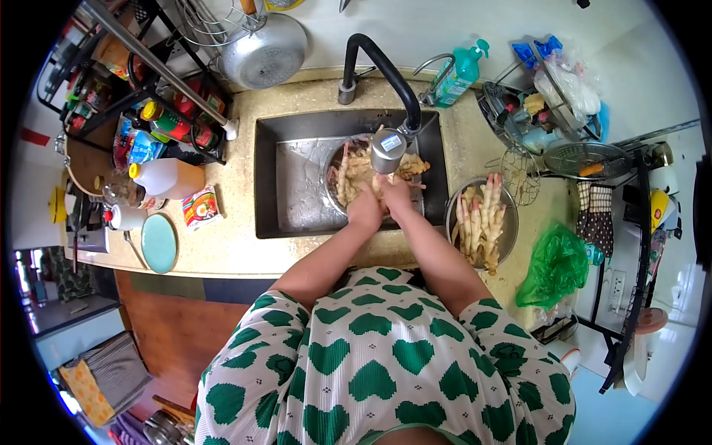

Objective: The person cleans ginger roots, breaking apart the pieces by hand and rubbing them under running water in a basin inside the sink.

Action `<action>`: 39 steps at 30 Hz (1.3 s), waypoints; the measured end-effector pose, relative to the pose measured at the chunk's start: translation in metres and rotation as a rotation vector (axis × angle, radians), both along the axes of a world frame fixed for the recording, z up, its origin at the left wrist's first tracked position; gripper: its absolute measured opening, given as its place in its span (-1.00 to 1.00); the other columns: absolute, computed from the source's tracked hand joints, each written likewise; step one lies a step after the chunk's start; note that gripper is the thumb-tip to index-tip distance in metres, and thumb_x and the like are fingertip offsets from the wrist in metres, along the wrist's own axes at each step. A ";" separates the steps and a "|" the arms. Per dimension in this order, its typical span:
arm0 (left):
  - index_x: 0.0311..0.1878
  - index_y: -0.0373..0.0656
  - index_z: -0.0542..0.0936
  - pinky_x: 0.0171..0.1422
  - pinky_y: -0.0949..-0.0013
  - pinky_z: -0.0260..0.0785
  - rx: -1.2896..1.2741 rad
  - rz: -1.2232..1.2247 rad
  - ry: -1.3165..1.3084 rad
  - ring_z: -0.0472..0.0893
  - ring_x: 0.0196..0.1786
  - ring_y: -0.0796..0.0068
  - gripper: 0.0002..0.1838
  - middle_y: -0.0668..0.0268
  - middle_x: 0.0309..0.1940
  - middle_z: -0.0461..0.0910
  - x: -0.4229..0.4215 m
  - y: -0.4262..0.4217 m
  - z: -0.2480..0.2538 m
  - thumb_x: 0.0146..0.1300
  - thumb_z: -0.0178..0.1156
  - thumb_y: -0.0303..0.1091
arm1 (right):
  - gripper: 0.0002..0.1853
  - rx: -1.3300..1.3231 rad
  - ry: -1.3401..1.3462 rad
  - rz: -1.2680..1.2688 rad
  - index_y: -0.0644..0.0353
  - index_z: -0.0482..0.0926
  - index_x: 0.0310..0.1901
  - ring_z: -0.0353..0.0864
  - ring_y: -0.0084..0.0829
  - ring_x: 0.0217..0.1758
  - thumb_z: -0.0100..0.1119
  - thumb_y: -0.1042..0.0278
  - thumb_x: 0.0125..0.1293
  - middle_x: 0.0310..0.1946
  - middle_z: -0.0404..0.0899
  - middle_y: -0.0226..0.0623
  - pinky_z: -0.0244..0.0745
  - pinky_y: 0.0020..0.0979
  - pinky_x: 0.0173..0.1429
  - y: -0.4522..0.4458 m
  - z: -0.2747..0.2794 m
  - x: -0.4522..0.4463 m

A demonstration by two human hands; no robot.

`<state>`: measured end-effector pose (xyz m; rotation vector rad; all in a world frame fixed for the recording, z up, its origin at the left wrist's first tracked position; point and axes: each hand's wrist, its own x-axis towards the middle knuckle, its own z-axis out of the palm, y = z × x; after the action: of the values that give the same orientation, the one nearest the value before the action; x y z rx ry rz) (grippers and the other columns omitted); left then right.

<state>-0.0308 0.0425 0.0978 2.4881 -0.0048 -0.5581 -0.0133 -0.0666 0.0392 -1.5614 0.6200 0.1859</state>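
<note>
Both my hands are in the sink [276, 215], under the black faucet [410, 93] with its metal spray head [387, 150]. My left hand [366, 208] and my right hand [395, 195] are close together over a round bowl [328, 180] of pale, knobby ginger roots [343, 178]. The fingers of both hands are curled round a piece of ginger root, mostly hidden by the hands and spray head. To the right of the sink, a metal bowl [512, 226] holds several long ginger roots [486, 215] with pink tips.
On the left counter stand a jug of yellow liquid [169, 179], a noodle packet [201, 208] and a teal plate [159, 243]. A green plastic bag [555, 267] lies right. Behind are a soap bottle [460, 73] and a hanging wok [265, 52]. A dish rack [512, 111] stands back right.
</note>
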 end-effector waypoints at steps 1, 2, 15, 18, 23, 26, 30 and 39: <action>0.04 -0.39 0.21 -0.12 0.04 0.50 0.035 -0.006 -0.039 0.66 -0.23 -0.05 -0.36 -0.12 -0.29 0.62 -0.001 -0.003 -0.005 0.15 0.24 -0.08 | -0.75 -0.164 -0.047 0.028 0.29 0.53 -0.11 0.55 -0.29 -0.33 0.10 0.24 0.38 -0.37 0.56 -0.18 0.41 -0.26 -0.29 -0.002 -0.005 0.001; 0.04 -0.40 0.21 -0.12 0.04 0.50 0.029 -0.028 -0.034 0.66 -0.23 -0.05 -0.36 -0.12 -0.29 0.62 0.001 -0.003 -0.006 0.15 0.24 -0.08 | -0.72 -0.328 -0.095 0.055 0.33 0.53 -0.14 0.58 -0.14 -0.25 0.13 0.22 0.36 -0.33 0.59 -0.04 0.41 -0.18 -0.18 -0.004 -0.009 0.003; -0.26 -0.22 0.54 -0.40 0.47 0.38 -1.025 0.472 0.745 0.54 -0.43 0.48 -0.70 0.30 -0.42 0.60 0.025 0.025 -0.081 0.25 0.26 -0.14 | -0.68 0.631 0.339 0.036 0.06 0.39 -0.11 0.39 -0.55 -0.54 -0.07 -0.04 0.46 -0.48 0.46 -0.44 0.25 -0.50 -0.48 -0.037 0.002 0.005; -0.18 -0.19 0.57 -0.31 0.47 0.43 -1.351 0.600 0.880 0.56 -0.34 0.50 -0.75 0.30 -0.33 0.61 0.021 0.024 -0.083 0.39 0.12 -0.18 | -0.67 0.711 0.347 -0.004 0.06 0.44 0.01 0.43 -0.52 -0.46 -0.12 0.00 0.50 -0.41 0.48 -0.45 0.33 -0.48 -0.45 -0.018 0.041 -0.002; -0.14 -0.22 0.57 -0.25 0.46 0.47 -1.285 0.477 0.886 0.60 -0.31 0.47 -0.77 0.28 -0.29 0.63 0.012 0.015 -0.034 0.39 0.11 -0.23 | -0.61 0.551 0.269 0.143 0.09 0.41 0.20 0.54 -0.43 -0.34 -0.06 0.06 0.48 -0.31 0.51 -0.40 0.45 -0.36 -0.46 -0.025 0.026 -0.006; -0.19 -0.27 0.58 -0.36 0.51 0.39 -1.146 0.413 0.750 0.57 -0.39 0.53 -0.80 0.29 -0.37 0.62 0.006 0.007 -0.082 0.37 0.12 -0.30 | -0.64 0.470 0.269 0.268 0.09 0.38 0.20 0.39 -0.43 -0.63 0.01 0.18 0.46 -0.45 0.45 -0.33 0.39 -0.35 -0.57 -0.030 0.014 -0.004; -0.25 -0.26 0.57 -0.42 0.54 0.33 -1.094 0.354 0.701 0.50 -0.46 0.60 -0.83 0.34 -0.43 0.59 -0.001 0.011 -0.029 0.33 0.14 -0.33 | -0.78 0.373 0.225 0.123 0.16 0.42 -0.10 0.33 -0.42 -0.71 -0.09 0.19 0.49 -0.55 0.37 -0.33 0.32 -0.34 -0.65 -0.020 0.026 0.000; -0.33 -0.15 0.55 -0.51 0.54 0.24 -1.039 0.385 0.674 0.42 -0.57 0.66 -0.81 0.44 -0.53 0.54 -0.001 0.034 -0.027 0.33 0.17 -0.25 | -0.80 0.494 0.222 -0.031 0.28 0.51 -0.15 0.61 -0.32 -0.37 -0.04 0.33 0.38 -0.34 0.60 -0.18 0.55 -0.37 -0.34 -0.012 0.001 0.033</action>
<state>-0.0321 0.0763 0.0712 1.1876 0.3444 -0.8984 0.0200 -0.0781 0.0405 -1.0605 0.7084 0.4573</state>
